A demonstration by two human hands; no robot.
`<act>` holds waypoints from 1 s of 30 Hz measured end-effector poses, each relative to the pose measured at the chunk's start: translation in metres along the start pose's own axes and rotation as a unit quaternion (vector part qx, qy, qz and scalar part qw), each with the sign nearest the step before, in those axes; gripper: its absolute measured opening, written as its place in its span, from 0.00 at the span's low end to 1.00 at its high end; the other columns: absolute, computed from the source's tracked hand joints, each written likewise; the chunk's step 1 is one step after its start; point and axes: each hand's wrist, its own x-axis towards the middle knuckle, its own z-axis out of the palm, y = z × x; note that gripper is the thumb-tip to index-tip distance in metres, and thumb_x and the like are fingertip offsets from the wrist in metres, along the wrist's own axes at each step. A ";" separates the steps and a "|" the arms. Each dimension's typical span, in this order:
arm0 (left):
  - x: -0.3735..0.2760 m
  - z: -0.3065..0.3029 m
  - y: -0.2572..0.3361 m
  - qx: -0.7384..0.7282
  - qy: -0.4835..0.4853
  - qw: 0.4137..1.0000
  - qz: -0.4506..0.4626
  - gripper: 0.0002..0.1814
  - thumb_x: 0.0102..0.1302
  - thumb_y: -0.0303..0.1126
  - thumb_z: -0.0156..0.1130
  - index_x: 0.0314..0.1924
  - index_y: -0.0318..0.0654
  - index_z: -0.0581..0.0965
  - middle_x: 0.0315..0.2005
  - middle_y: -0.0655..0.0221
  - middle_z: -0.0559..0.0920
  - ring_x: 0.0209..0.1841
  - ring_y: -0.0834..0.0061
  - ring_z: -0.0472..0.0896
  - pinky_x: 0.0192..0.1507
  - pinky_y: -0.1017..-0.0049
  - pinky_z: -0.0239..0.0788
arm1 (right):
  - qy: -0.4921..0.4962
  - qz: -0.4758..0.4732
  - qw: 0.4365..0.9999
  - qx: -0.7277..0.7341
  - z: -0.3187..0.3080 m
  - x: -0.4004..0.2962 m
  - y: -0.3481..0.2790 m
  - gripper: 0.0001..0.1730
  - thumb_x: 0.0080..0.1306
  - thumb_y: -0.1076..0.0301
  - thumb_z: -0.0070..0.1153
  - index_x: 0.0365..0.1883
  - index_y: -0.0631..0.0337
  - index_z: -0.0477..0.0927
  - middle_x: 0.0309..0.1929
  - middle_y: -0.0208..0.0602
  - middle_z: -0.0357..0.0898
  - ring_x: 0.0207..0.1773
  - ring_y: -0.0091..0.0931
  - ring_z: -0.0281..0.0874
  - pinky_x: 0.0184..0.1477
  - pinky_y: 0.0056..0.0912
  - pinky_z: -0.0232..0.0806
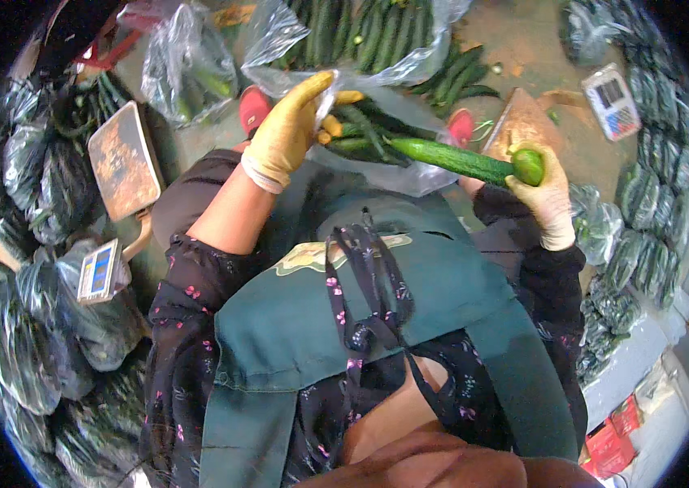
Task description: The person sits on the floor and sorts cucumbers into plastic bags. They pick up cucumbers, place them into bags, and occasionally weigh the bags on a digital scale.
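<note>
My left hand, in a yellow glove, grips the rim of a clear plastic bag between my knees. Its thumb points up and its fingertips show at the bag's mouth. Several dark green cucumbers lie inside the bag. My right hand, in a pale yellow glove, is closed around the thick end of a long cucumber. The cucumber's narrow tip reaches left over the bag's mouth. A round green end shows between the right thumb and fingers; whether it is a second cucumber, I cannot tell.
Ahead, a large open plastic bag holds rows of cucumbers, with loose ones beside it. Scale platforms stand left and right, each with a display unit. Bagged cucumbers are piled along both sides.
</note>
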 end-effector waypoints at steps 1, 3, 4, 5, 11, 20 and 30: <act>0.000 0.002 0.002 -0.012 0.007 1.000 0.009 0.27 0.71 0.53 0.48 0.59 0.40 0.71 0.52 0.54 0.81 0.26 0.79 0.78 0.24 0.84 0.65 | 0.032 0.017 0.998 0.053 -0.017 -0.004 -0.003 0.26 0.49 0.81 0.64 0.49 0.58 0.75 0.45 0.33 0.79 0.48 0.27 0.77 0.53 0.31 0.69; 0.002 0.002 0.002 -0.049 0.010 0.999 0.008 0.27 0.71 0.51 0.50 0.59 0.36 0.69 0.53 0.51 0.79 0.28 0.75 0.80 0.28 0.81 0.71 | 0.085 0.022 0.985 0.146 -0.040 -0.012 -0.006 0.24 0.51 0.78 0.64 0.48 0.60 0.75 0.44 0.32 0.79 0.46 0.25 0.76 0.52 0.28 0.69; 0.004 0.002 0.002 -0.057 0.006 0.998 0.014 0.27 0.71 0.51 0.51 0.59 0.37 0.70 0.53 0.51 0.79 0.29 0.74 0.81 0.29 0.80 0.72 | 0.107 0.018 0.974 0.198 -0.048 -0.012 -0.008 0.23 0.52 0.77 0.64 0.48 0.60 0.75 0.44 0.32 0.79 0.46 0.25 0.76 0.51 0.28 0.69; 0.007 0.003 0.003 -0.066 0.003 0.998 0.020 0.27 0.70 0.51 0.51 0.58 0.38 0.70 0.54 0.51 0.79 0.30 0.73 0.82 0.30 0.78 0.73 | 0.126 0.012 0.960 0.249 -0.055 -0.012 -0.011 0.22 0.52 0.76 0.64 0.48 0.61 0.75 0.43 0.32 0.79 0.45 0.25 0.76 0.50 0.28 0.69; 0.028 0.002 -0.007 -0.086 -0.044 0.995 0.012 0.25 0.70 0.52 0.52 0.57 0.44 0.70 0.57 0.57 0.78 0.43 0.67 0.82 0.43 0.70 0.76 | 0.093 0.078 0.730 0.672 -0.028 0.007 0.008 0.23 0.62 0.64 0.62 0.53 0.69 0.76 0.36 0.35 0.79 0.38 0.30 0.76 0.48 0.34 0.70; 0.027 0.005 -0.009 -0.135 -0.107 0.985 -0.024 0.32 0.69 0.60 0.49 0.57 0.40 0.70 0.54 0.59 0.78 0.48 0.62 0.81 0.51 0.61 0.72 | 0.062 0.152 0.521 0.838 0.053 0.049 -0.042 0.25 0.66 0.61 0.58 0.49 0.77 0.72 0.32 0.42 0.75 0.35 0.33 0.72 0.43 0.39 0.70; 0.026 0.015 -0.006 -0.157 -0.106 0.982 -0.016 0.32 0.66 0.57 0.56 0.62 0.45 0.69 0.56 0.66 0.76 0.55 0.60 0.77 0.57 0.56 0.67 | 0.057 0.156 0.558 0.813 0.103 0.093 -0.025 0.17 0.62 0.63 0.62 0.38 0.69 0.76 0.29 0.39 0.78 0.32 0.31 0.76 0.41 0.36 0.72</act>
